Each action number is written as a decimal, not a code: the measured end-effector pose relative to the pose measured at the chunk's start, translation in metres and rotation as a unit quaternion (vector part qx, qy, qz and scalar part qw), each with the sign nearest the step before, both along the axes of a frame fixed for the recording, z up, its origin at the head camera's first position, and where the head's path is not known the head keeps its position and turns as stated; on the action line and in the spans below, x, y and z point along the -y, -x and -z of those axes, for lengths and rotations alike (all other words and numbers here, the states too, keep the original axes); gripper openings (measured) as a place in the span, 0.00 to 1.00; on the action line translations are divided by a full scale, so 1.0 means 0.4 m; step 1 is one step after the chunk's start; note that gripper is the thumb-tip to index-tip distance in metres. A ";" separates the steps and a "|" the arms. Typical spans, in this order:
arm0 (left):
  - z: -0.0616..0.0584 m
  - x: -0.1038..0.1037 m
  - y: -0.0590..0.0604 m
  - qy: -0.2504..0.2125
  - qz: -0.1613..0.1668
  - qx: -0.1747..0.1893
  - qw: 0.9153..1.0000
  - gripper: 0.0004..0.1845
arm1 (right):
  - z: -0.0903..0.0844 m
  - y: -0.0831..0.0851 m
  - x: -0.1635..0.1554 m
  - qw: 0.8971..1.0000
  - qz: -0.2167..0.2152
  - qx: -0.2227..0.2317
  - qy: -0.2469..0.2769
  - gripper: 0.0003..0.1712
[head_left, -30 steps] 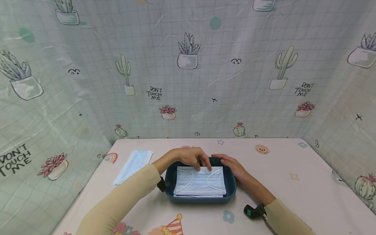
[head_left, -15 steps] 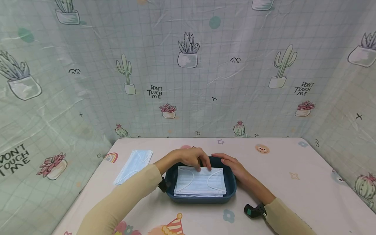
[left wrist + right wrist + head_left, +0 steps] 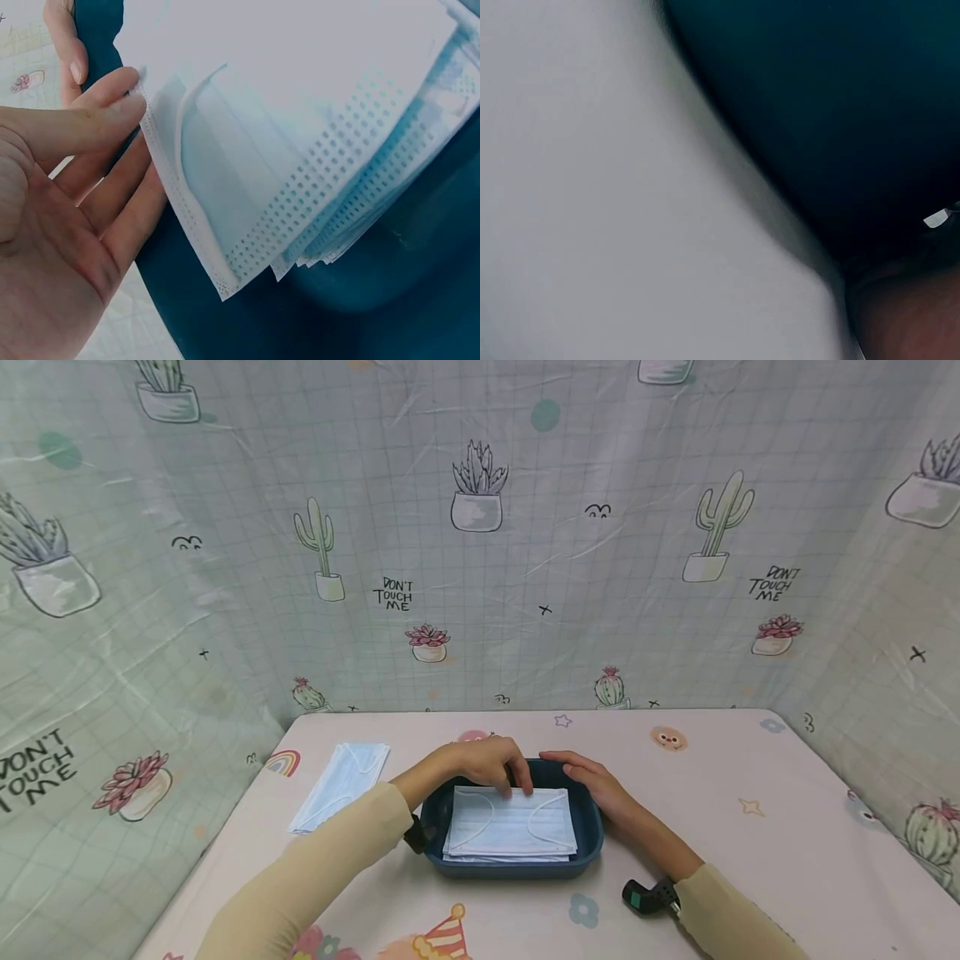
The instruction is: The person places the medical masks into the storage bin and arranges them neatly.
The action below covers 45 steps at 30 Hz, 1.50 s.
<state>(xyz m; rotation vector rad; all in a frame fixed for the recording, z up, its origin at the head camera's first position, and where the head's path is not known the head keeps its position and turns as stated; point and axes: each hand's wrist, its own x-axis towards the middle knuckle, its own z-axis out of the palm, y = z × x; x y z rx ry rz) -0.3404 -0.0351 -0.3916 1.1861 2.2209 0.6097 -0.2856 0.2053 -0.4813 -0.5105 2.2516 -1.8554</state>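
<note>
A dark blue bin [image 3: 517, 872] holds a stack of light blue pleated face masks [image 3: 513, 828], ear loops lying on the top one. My left hand [image 3: 491, 765] reaches over the bin's back rim, and its thumb and index finger pinch the far edge of the top face mask [image 3: 247, 150]. The other left fingers spread beneath, beside the bin wall, in the left wrist view. My right hand [image 3: 597, 783] rests along the bin's back right corner with its fingers fairly straight. Only a blurred bit of that hand [image 3: 919, 322] shows in the right wrist view.
Another light blue mask [image 3: 343, 783] lies flat on the table left of the bin, partly behind the left sleeve [image 3: 315, 868]. The pale table cover [image 3: 750, 860] bears printed drawings, and a patterned curtain [image 3: 540, 560] hangs around the back and sides.
The left index fingertip has shifted slightly left along the mask's far edge. The right hand and the bin stay in place.
</note>
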 end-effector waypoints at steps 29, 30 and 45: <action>-0.036 0.024 -0.017 0.003 0.022 -0.009 1.000 0.20 | 0.004 0.005 0.000 1.000 -0.011 0.010 0.021 0.26; -0.036 0.026 -0.018 0.002 0.023 -0.009 1.000 0.20 | 0.004 0.005 0.000 1.000 -0.010 0.014 0.024 0.26; -0.060 0.075 -0.039 -0.092 -0.034 0.000 0.995 0.16 | 0.003 0.004 0.003 1.000 -0.006 -0.009 0.012 0.26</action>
